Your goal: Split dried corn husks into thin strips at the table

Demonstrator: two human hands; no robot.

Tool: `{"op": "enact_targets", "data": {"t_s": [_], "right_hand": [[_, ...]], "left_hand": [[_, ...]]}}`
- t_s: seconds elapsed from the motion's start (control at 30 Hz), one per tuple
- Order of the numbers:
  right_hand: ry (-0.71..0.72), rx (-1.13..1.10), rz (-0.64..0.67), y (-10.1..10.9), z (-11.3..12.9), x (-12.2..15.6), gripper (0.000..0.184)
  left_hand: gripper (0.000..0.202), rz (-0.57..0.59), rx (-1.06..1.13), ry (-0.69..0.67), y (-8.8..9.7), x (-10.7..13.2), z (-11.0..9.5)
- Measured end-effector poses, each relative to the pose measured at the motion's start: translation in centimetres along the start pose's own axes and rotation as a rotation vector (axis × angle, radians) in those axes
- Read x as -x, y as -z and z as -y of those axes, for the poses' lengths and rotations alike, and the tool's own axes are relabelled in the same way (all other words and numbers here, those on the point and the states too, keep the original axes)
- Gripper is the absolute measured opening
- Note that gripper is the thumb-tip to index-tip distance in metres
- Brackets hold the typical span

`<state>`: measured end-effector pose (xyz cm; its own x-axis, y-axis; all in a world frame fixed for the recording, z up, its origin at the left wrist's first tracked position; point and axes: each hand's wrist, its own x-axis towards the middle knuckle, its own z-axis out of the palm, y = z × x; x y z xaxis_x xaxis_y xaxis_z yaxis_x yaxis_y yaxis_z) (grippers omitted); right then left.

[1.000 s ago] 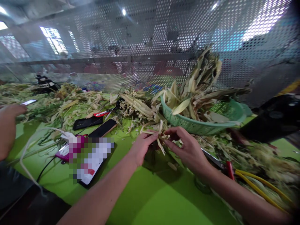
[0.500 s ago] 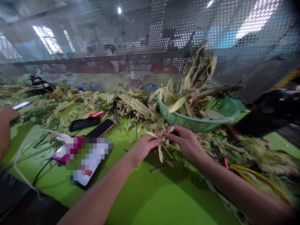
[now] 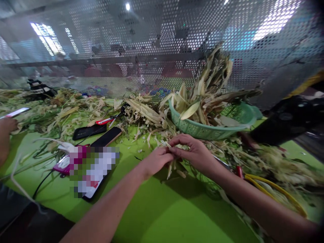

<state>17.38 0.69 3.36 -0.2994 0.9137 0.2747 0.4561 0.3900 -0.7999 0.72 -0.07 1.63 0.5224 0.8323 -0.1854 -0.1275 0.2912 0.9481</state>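
Over the green table, my left hand and my right hand meet fingertip to fingertip. Both are closed on pale strips of dried corn husk, whose ends hang below the fingers and poke out above them. The fingers cover the middle of the strips. Just beyond my right hand stands a green plastic basket, heaped with long dry corn husks. More husk scraps lie around and under my hands.
Phones and a magenta device with a white cable lie left. Red-handled cutter sits behind them. Another person's hand is at far left. Yellow-handled scissors lie right. A perforated metal panel closes the back.
My right hand has moved slightly left and closed in over my left fingers, so less husk shows. The other person's hand at far left has shifted a little.
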Motion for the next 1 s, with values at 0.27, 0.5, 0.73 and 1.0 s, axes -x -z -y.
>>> {"op": "enact_targets", "data": {"t_s": [0.27,0.5,0.73,1.0], "right_hand": [[-0.059,-0.107,-0.090,-0.2,0.1,0.2,0.015],[-0.124,-0.217,-0.112,-0.4,-0.3,0.1,0.018],[-0.173,-0.301,-0.092,0.4,0.0,-0.1,0.028],[-0.032,0.022,-0.054,-0.6,-0.8,0.3,0.016]], "left_hand": [[0.023,0.108,-0.008,0.000,-0.1,0.3,0.0],[0.023,0.041,0.112,0.036,-0.2,0.1,0.5],[0.023,-0.268,0.436,-0.063,1.2,-0.7,-0.2],[0.019,-0.282,0.545,-0.079,0.6,-0.8,-0.3]]}}
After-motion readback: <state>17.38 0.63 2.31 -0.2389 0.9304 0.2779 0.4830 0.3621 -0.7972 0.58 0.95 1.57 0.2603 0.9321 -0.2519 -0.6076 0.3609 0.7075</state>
